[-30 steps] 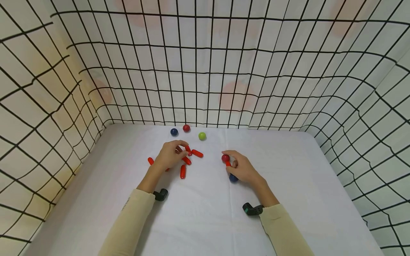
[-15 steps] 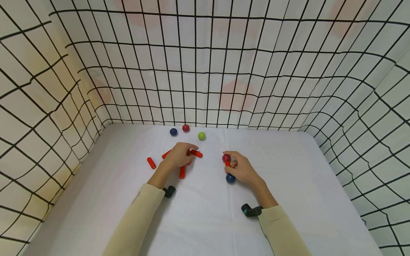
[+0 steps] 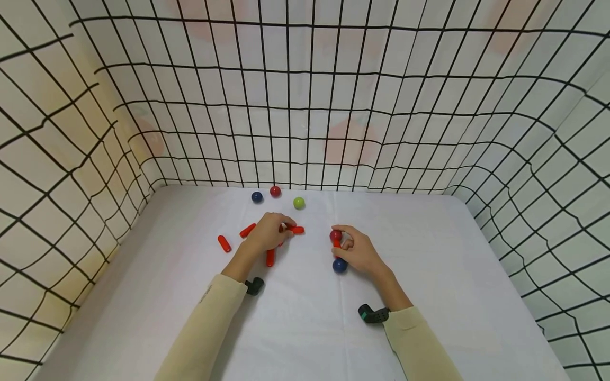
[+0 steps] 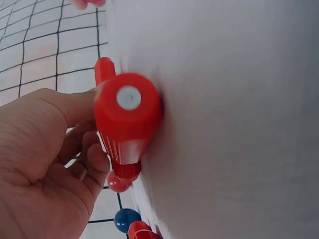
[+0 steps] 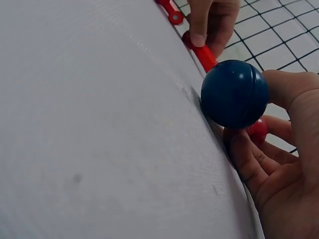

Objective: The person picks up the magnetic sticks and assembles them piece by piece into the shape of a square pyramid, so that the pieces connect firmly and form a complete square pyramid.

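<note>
Just this side of the green ball (image 3: 298,203), the left hand (image 3: 268,230) pinches a red stick (image 3: 298,230) in its fingers, while rightward of that ball the right hand (image 3: 360,250) clamps a connecting stick (image 3: 337,244) between red ball (image 3: 335,236) and blue ball (image 3: 340,265), seemingly for steadiness.

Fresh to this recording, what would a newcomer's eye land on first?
The black grid rising behind and beside the white table dominates the head view. Next comes the right hand, holding a red rod with a red ball at its far end and a blue ball at its near end. The only green ball stands out too, beyond the left hand.
</note>
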{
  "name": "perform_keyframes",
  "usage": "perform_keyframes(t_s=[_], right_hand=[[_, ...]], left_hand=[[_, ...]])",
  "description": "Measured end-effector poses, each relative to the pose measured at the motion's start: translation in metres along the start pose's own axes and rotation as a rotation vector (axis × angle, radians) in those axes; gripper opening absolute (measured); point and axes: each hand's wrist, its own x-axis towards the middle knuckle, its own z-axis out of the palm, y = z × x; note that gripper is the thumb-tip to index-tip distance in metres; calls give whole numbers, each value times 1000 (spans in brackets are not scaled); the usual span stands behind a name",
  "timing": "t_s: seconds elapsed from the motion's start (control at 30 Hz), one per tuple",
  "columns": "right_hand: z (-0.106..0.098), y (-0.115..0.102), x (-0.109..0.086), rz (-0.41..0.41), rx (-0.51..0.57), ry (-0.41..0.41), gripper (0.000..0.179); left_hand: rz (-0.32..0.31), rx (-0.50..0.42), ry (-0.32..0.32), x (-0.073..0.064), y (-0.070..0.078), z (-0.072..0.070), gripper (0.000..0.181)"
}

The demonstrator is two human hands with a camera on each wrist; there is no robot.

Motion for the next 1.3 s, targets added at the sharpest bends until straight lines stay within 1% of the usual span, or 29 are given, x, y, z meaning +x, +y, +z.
perform_keyframes(t_s=[0.13, 0.27, 0.4, 0.47, 0.6, 0.87, 0.97, 1.1, 1.3], right_hand=[[2, 0, 0, 39, 19, -5, 61], [3, 0, -1, 62, 22, 3, 61], [3, 1, -1, 71, 28, 13, 59], [3, 1, -1, 70, 31, 12, 59], [2, 1, -1, 58, 51, 1, 59], [4, -1, -1, 44, 82, -18, 60], [6, -1, 0, 46, 79, -22, 60], [7, 1, 0, 47, 78, -24, 60], [7, 1, -1, 51, 74, -29, 59]], left_hand=[[55, -35, 36, -1, 0, 3, 27], [119, -59, 77, -3, 3, 7, 26], [170, -88, 79, -5, 9, 11, 26], [185, -98, 75, -5, 11, 13, 25], [185, -110, 77, -4, 15, 20, 22], [137, -110, 79, -1, 22, 30, 21], [144, -106, 72, 1, 22, 33, 20], [167, -107, 60, 4, 21, 36, 20], [164, -107, 57, 4, 23, 40, 20]])
